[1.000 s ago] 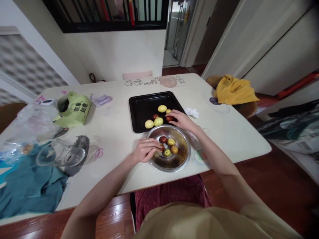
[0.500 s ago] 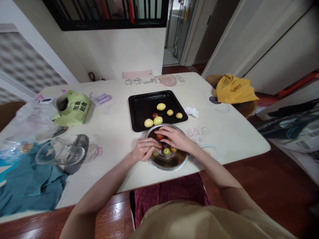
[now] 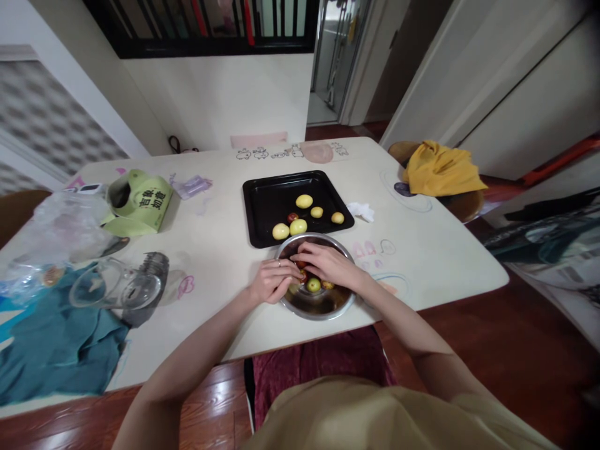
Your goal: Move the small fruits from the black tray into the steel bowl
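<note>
Both my hands reach into a round steel bowl (image 3: 328,314) at the table's near edge. My left hand (image 3: 274,280), with a ring on one finger, lies over the bowl's left rim, its fingertips closed on a small dark-red fruit (image 3: 304,277) that looks like a jujube. From the right, my right hand (image 3: 328,262) reaches over with fingers curled down on a reddish fruit (image 3: 300,265), mostly covered by them. A green fruit (image 3: 314,285) and a yellow-brown fruit (image 3: 327,284) lie beside them in the bowl.
A black baking tray (image 3: 267,200) behind the bowl holds several yellow fruits (image 3: 304,201) and a dark-red one. Crumpled tissue (image 3: 360,210) lies to its right. At left are a green paper bag (image 3: 152,203), a clear pitcher (image 3: 117,287), plastic bags (image 3: 65,225) and a teal cloth (image 3: 70,337).
My right hand's fingers have curled further down into the bowl over the reddish fruit. On the tray, one small yellow fruit has shifted slightly left. My left hand stays nearly still.
</note>
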Tool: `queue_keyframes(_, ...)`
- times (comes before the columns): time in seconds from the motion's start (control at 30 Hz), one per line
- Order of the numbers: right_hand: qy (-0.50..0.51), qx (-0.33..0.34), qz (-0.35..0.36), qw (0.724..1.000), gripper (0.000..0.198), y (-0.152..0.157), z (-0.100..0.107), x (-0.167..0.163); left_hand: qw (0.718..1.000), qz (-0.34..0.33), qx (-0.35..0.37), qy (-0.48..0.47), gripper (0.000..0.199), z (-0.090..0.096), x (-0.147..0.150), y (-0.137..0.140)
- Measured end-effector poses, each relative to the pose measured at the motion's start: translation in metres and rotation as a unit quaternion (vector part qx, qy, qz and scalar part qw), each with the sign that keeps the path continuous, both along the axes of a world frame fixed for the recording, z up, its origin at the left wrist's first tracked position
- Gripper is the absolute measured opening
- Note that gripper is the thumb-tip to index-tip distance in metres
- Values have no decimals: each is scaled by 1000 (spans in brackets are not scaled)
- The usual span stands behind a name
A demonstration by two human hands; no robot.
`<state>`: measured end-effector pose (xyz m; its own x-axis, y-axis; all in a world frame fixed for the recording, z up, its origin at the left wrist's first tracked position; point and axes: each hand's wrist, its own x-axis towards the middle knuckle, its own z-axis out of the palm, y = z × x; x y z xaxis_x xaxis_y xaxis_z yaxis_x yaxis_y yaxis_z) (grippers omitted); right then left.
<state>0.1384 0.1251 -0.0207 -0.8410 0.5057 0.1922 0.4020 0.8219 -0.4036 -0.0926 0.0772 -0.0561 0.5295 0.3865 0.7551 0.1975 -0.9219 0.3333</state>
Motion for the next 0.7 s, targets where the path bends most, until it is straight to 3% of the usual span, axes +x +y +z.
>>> queue_keyframes(0.27, -10, -8, -2, 1000, 42, 1, -5, 1, 1000, -4, -6, -4, 41, 0, -1, 0)
queue_keyframes(0.43, 48, -23, -19, 998, 39, 5, -3, 6, 1000, 4, 2, -13, 41, 0, 0, 0)
queue_keyframes(0.57, 131, -26, -64, 989, 27, 15, 2, 18, 1000, 5, 3, -29, 40, -3, 2, 0)
queue_keyframes(0.7, 184, 13, -143, 972, 23, 37, 5, 31, 999, 3, 6, -33, 40, -4, 2, 1)
